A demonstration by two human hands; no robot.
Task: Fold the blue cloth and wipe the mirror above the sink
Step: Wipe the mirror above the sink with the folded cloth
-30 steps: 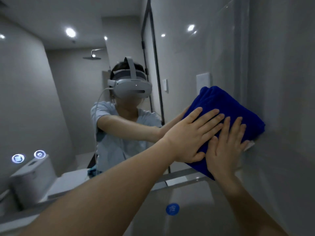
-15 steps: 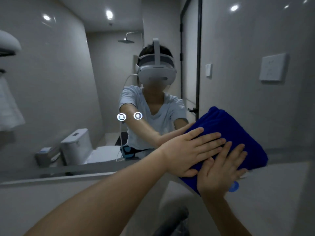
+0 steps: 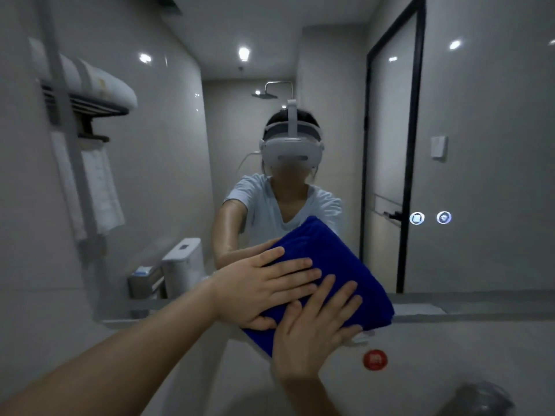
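The folded blue cloth (image 3: pixel 336 259) lies flat against the lower part of the mirror (image 3: pixel 468 175), near its bottom edge. My left hand (image 3: pixel 264 289) presses on the cloth with straight, spread fingers, its thumb at the cloth's lower left edge. My right hand (image 3: pixel 318 328) presses flat on the cloth's lower right part, partly under the left hand's fingers. The mirror reflects a person in a white headset and light shirt reaching toward the cloth.
A grey wall strip (image 3: pixel 450 349) with a round red sticker (image 3: pixel 374 360) runs below the mirror. A blurred dark faucet top (image 3: pixel 480 397) sits at the bottom right. Reflected are a towel rack (image 3: pixel 84 97), a toilet (image 3: pixel 183 262) and a black-framed door (image 3: pixel 390 163).
Both hands slid the cloth leftward along the bottom of the mirror, from its right edge toward the middle. The view turned left with them.
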